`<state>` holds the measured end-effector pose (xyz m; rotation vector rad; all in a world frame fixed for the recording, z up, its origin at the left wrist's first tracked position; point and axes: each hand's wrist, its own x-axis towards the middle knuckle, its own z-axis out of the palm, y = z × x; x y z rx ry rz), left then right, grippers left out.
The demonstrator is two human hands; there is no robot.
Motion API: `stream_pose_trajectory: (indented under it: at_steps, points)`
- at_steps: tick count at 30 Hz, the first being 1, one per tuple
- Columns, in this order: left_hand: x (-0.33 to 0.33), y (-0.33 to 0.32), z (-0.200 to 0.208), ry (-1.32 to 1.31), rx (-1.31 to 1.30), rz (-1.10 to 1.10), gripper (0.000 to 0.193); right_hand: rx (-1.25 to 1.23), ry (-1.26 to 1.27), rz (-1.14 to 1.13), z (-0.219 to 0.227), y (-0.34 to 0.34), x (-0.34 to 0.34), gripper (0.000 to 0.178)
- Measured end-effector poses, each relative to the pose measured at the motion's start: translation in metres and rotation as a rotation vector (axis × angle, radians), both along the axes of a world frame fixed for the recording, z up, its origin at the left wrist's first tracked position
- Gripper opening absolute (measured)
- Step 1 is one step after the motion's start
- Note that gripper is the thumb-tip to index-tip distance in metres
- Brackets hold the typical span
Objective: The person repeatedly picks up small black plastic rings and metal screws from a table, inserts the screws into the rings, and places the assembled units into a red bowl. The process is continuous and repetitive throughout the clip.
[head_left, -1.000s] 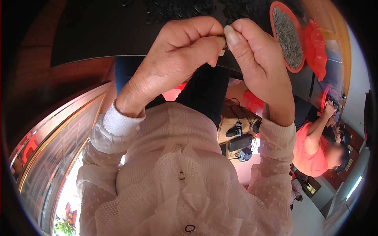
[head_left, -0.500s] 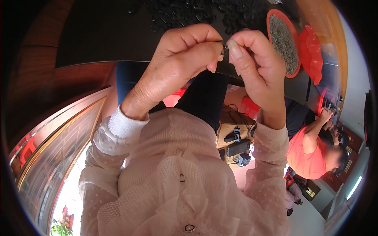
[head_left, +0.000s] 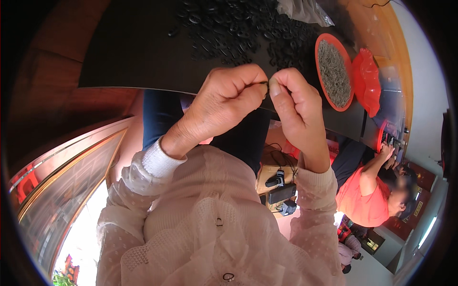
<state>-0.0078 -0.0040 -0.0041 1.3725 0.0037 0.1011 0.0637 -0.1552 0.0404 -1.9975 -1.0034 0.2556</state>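
Note:
My left hand and my right hand meet fingertip to fingertip above the near edge of a dark table. Between the thumbs and forefingers sits a tiny dark part, pinched from both sides and mostly hidden by the fingers. Just beyond the hands lies a spread of several small black rings on the table. A round orange dish filled with thin grey pins stands to the right of my right hand.
An empty red dish lies beside the orange one, and a clear plastic bag sits at the table's far side. Another person in an orange top works at the right end. Black devices and cables rest on a low surface under the table.
Both hands have dropped lower and shifted slightly in the picture, still pinched together on the small part; more of the table and the black rings shows above them.

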Motion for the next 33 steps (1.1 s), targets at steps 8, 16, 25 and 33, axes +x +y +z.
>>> stream_pose_trajectory:
  at_steps: [8, 16, 25, 33]
  points:
    - [0.002, 0.000, 0.000, -0.023, -0.041, -0.025, 0.007, -0.168, 0.068, 0.008, 0.018, -0.004, 0.032, 0.008]
    - [0.004, 0.001, -0.004, -0.044, -0.069, -0.034, 0.007, -0.373, -0.615, -0.008, -0.021, 0.022, 0.091, 0.012]
    - [0.004, 0.005, -0.001, -0.056, -0.069, -0.035, 0.007, -0.537, -0.578, -0.015, -0.016, 0.032, 0.089, 0.019]
    - [0.005, 0.003, -0.003, -0.060, -0.083, -0.026, 0.007, -0.608, -0.467, 0.002, -0.006, 0.038, 0.091, 0.017]
